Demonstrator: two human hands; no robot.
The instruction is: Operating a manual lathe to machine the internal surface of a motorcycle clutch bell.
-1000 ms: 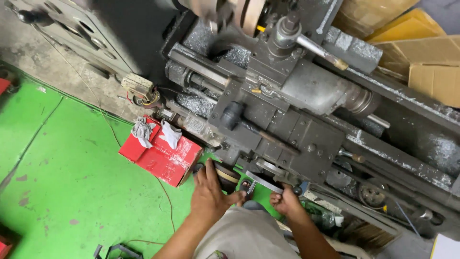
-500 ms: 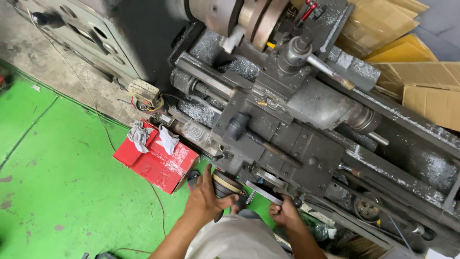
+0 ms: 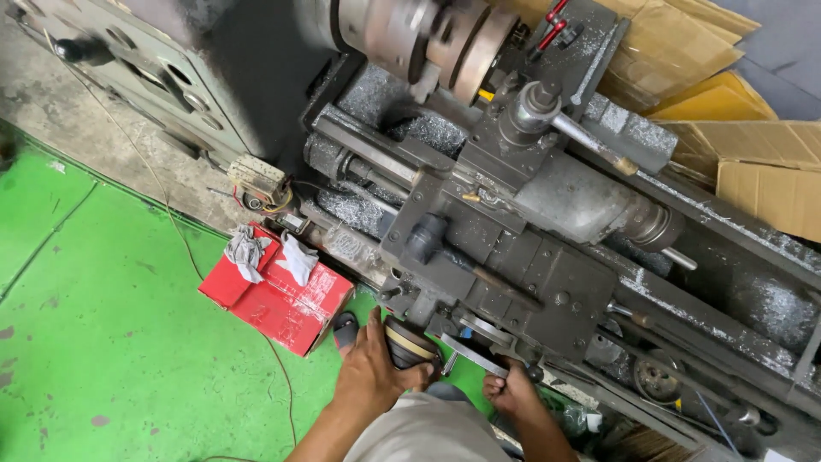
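Observation:
I look down on a large grey lathe (image 3: 547,214) covered in metal chips. My left hand (image 3: 372,368) grips a dark round handwheel (image 3: 410,344) at the front of the carriage apron. My right hand (image 3: 511,392) is closed around the end of a silver crank handle (image 3: 472,355) just to the right of that wheel. The chuck (image 3: 462,43) sits at the top of the view, with the tool post (image 3: 534,107) below and to its right.
A red box (image 3: 278,299) with crumpled rags on top stands on the green floor (image 3: 103,342) left of my hands. Wires trail from a small switch box (image 3: 256,181). Flattened cardboard (image 3: 753,162) lies behind the lathe bed.
The view has shifted so the lathe sits lower and more of the chuck shows. Both hands stay on the handwheel and crank.

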